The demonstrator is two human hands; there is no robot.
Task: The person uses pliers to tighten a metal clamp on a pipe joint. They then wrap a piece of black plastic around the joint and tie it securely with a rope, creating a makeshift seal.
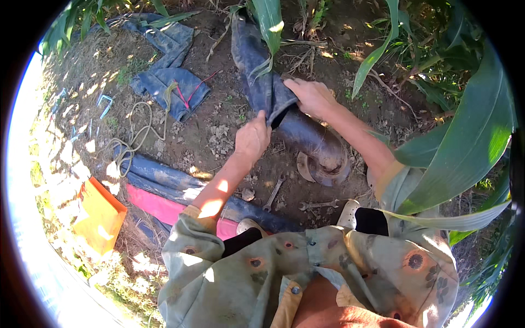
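A wide, blue-grey lay-flat hose (252,65) comes down from the plants at the top of the head view. Its dark open end is between my two hands. My left hand (253,138) is closed on the near left side of the hose's rim. On the right side of the rim, my right hand (310,97) pinches the edge. A curved brown pipe elbow (314,136) with a round flange lies on the soil, its upper end right at the hose mouth. How far the pipe reaches inside the hose, I cannot tell.
Near my feet lie one wrench (274,192) and another wrench (320,204). To the left are a folded hose piece (169,82), a red cord (188,103), a looped rope (146,129), a pink strip (153,203) and an orange box-like object (101,216). Broad leaves (465,142) overhang the right.
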